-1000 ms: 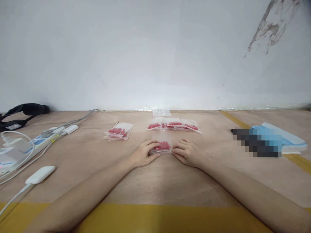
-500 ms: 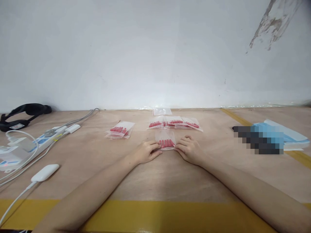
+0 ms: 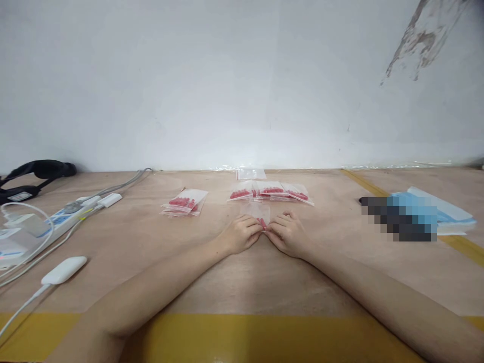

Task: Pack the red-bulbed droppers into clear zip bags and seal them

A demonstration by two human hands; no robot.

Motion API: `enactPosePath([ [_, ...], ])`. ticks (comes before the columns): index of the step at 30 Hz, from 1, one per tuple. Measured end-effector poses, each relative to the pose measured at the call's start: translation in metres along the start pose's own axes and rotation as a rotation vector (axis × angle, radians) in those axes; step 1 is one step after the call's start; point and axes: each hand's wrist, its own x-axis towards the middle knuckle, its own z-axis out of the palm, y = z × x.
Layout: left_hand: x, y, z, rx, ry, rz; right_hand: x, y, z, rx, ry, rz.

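A small clear zip bag (image 3: 256, 209) with red capsule-like pieces lies at the middle of the table, between my hands. My left hand (image 3: 242, 234) has its fingers closed on the bag's near edge and covers much of the red contents. From the other side, my right hand (image 3: 286, 234) pinches the same near edge, its fingertips almost meeting the left ones. Just beyond lie several similar filled bags (image 3: 272, 190), overlapping in a row. Another stack of filled bags (image 3: 185, 202) rests to the left of my hands.
Flat clear bags (image 3: 251, 174) lie by the wall. On the left are a power strip (image 3: 56, 222) with cables, a white charger-like device (image 3: 64, 270) and a black strap (image 3: 49, 170). Blue face masks (image 3: 449, 209) and a pixelated dark object (image 3: 401, 219) lie on the right.
My left hand has slid right along the bag's near edge, towards my right hand, which moved slightly left. More of the red pieces are covered now.
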Motion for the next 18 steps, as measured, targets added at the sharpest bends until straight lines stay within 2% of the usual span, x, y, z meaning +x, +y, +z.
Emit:
enactPosePath([
  [6, 0.007, 0.001, 0.002, 0.088, 0.012, 0.071, 0.0, 0.001, -0.001, -0.004, 0.0, -0.011],
  [10, 0.006, 0.003, -0.002, 0.102, 0.005, 0.048, 0.001, -0.001, -0.003, -0.038, -0.01, -0.013],
  [13, 0.002, 0.002, -0.008, 0.18, 0.015, 0.037, 0.001, 0.0, -0.007, -0.048, 0.0, -0.004],
  [18, -0.014, -0.006, -0.023, 0.294, -0.035, 0.029, -0.001, 0.003, -0.014, -0.033, 0.005, 0.01],
])
